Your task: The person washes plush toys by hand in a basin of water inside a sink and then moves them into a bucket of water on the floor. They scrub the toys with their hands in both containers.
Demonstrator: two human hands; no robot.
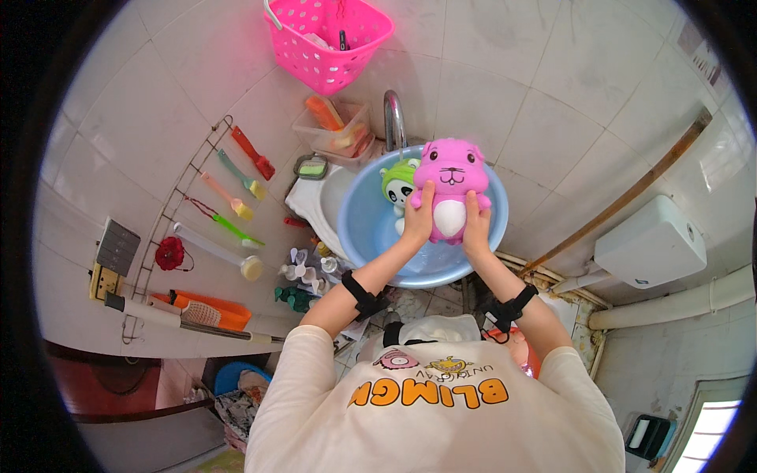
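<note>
Pink plush toy (449, 189) upright, long axis vertical, held above the blue basin (359, 229), just right of the tap (393, 118). We grip it from both sides: left hand (419, 214) fingers pressed flat on its left flank, right hand (475, 223) the same on its right, so the toy lies between the palms, both hands equally near. A green-and-white panda toy (398, 183) sits in the basin at far left, touching the plush. Pink basket (327, 35) hangs farther back.
</note>
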